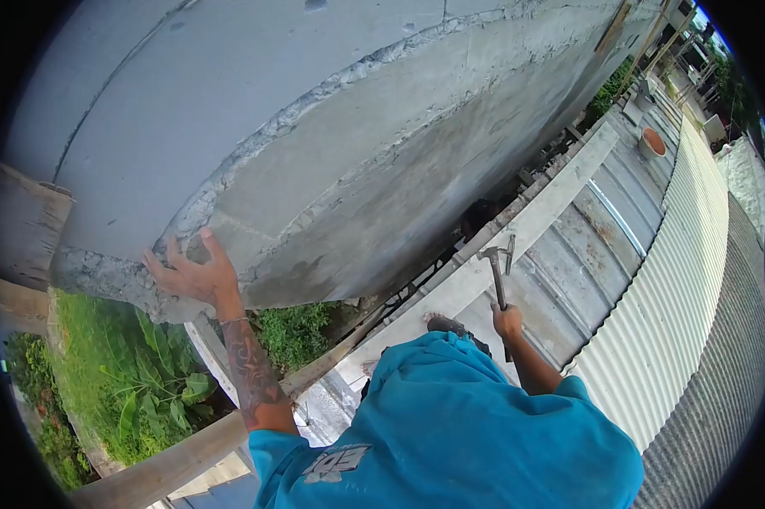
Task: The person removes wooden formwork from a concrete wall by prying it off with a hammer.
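Observation:
My left hand [198, 276] rests with spread fingers against the rough broken edge [107, 270] at the lower corner of the grey concrete wall [382, 178]. In my right hand [507, 321], low on the right, is a hammer [498, 284] gripped by its handle, head pointing up and away from me. A narrow dark shape [510, 254] shows beside the hammer head. The hammer is apart from the wall, over the metal roofing [561, 263]. Uneven ridges of mortar run along the wall's face.
A pale plank [561, 191] lies along the roofing beside the wall. Corrugated sheets [654, 339] extend at the right. An orange-brown bucket [652, 142] stands farther off. Below left, a wooden beam [158, 458] crosses above green plants [136, 382]. A gap runs along the wall's foot.

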{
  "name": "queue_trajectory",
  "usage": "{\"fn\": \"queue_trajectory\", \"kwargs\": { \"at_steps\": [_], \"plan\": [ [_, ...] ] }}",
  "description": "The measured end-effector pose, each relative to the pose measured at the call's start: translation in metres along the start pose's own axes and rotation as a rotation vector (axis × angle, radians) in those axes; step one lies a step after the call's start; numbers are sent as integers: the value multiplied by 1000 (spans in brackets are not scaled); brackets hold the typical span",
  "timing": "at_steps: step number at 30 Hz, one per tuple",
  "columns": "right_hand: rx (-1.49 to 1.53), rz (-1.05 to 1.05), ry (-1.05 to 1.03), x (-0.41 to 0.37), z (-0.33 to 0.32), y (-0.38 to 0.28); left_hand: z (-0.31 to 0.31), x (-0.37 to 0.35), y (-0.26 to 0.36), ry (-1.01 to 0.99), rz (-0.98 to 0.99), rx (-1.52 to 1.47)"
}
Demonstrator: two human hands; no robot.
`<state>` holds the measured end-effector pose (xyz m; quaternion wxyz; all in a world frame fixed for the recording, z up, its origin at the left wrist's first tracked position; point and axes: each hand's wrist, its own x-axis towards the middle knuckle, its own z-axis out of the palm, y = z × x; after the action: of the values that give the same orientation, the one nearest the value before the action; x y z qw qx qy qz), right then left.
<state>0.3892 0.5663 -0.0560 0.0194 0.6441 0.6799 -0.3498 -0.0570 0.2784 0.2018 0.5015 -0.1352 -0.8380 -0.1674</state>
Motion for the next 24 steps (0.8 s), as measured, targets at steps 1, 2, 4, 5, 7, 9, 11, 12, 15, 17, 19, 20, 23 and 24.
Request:
{"fn": "queue_trajectory", "kwargs": {
  "at_steps": [1, 2, 4, 5, 7, 9, 11, 12, 15, 17, 19, 20, 23, 24],
  "plan": [
    [-15, 67, -14, -1, 0, 22, 2, 0, -2, -2, 3, 20],
    [-72, 250, -81, 20, 18, 66, 4, -1, -3, -5, 6, 39],
    [-54, 451, -166, 20, 12, 92, 7, -2, -2, 3, -19, 71],
    [-91, 476, -183, 22, 10, 107, 10, -5, -1, 7, -30, 86],
    [-159, 529, -213, 29, 4, 125, 17, -8, -4, 63, 50, 108],
    [-299, 479, -290, 40, -7, 131, 29, -9, -13, 120, 117, 146],
    [-391, 421, -385, 50, -31, 111, 40, -13, -24, 175, 165, 203],
    [-448, 363, -431, 61, -34, 113, 43, -14, -25, 179, 182, 204],
    [-592, 159, -381, 97, -33, 104, 42, -12, -27, 179, 228, 214],
    [-587, 150, -417, 116, -36, 63, 41, -11, -30, 163, 254, 215],
    [-577, 54, -415, 145, -21, 52, 41, -9, -24, 179, 244, 209],
    [-553, 44, -392, 147, -19, 28, 41, -8, -22, 187, 241, 204],
    [-488, 74, -416, 172, 18, 12, 44, -10, -29, 208, 245, 217],
    [-338, 152, -424, 173, 29, 10, 46, -10, -30, 227, 238, 218]
  ]
}}
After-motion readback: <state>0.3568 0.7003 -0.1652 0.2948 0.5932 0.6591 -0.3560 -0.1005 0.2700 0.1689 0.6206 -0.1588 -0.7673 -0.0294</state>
